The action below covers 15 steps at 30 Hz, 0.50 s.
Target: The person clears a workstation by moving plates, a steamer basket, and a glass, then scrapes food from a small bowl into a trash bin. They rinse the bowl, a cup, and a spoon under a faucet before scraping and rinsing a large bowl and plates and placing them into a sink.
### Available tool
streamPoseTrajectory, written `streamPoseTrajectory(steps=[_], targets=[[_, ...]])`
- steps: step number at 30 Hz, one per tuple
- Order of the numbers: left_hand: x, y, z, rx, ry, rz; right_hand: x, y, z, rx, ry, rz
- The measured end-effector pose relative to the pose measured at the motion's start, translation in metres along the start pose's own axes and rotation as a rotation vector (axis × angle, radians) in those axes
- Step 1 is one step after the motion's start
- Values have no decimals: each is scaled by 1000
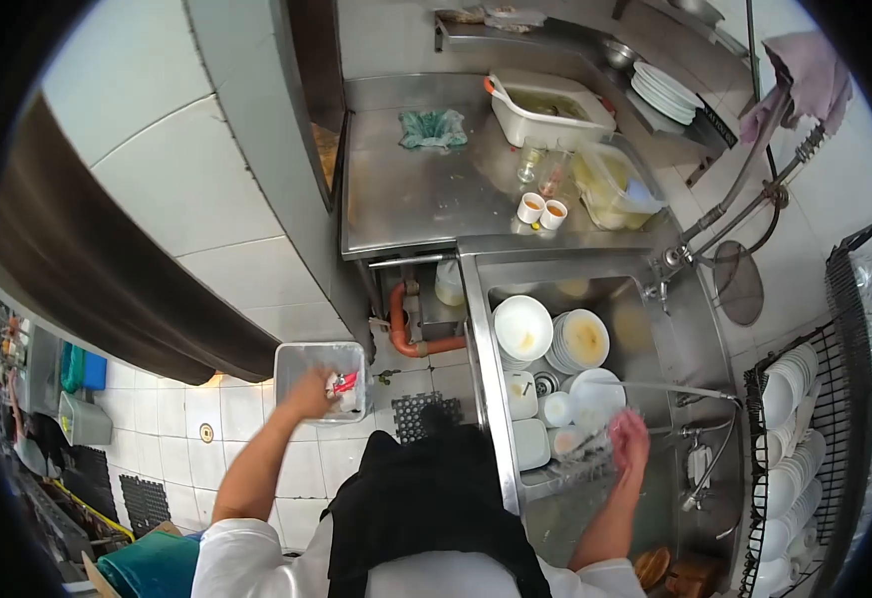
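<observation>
My left hand [308, 392] is over a clear plastic bin [319, 351] on the floor, its fingers blurred beside red and white waste [342, 384]. Over the sink, my right hand [629, 439] is closed next to spraying water; whether something is inside it is hidden. Left of that hand, a white plate [595, 399] lies among small dishes in the sink. Behind it are a white bowl [523, 329] with food residue and a stack of plates [582, 340].
A steel counter [396, 204] holds a white tub [545, 125], a clear container [610, 184], glasses and two small cups [530, 207]. A dish rack [835, 399] with plates stands at the right. A faucet [673, 261] rises behind the sink.
</observation>
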State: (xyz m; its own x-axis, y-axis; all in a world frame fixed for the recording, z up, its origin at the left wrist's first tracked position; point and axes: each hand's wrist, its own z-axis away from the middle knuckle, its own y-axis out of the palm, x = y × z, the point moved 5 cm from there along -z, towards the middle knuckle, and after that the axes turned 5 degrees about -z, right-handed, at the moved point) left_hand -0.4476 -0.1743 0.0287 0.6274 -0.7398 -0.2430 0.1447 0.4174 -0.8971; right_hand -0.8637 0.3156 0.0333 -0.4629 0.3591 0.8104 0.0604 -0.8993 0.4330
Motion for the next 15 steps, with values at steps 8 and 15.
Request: streamPoseTrajectory(steps=[8,15], targets=[[60,242,156,206,-443,398,62,117,-42,82,-187,828],[69,384,277,679,-313,200,67,241,36,543,-71,568]])
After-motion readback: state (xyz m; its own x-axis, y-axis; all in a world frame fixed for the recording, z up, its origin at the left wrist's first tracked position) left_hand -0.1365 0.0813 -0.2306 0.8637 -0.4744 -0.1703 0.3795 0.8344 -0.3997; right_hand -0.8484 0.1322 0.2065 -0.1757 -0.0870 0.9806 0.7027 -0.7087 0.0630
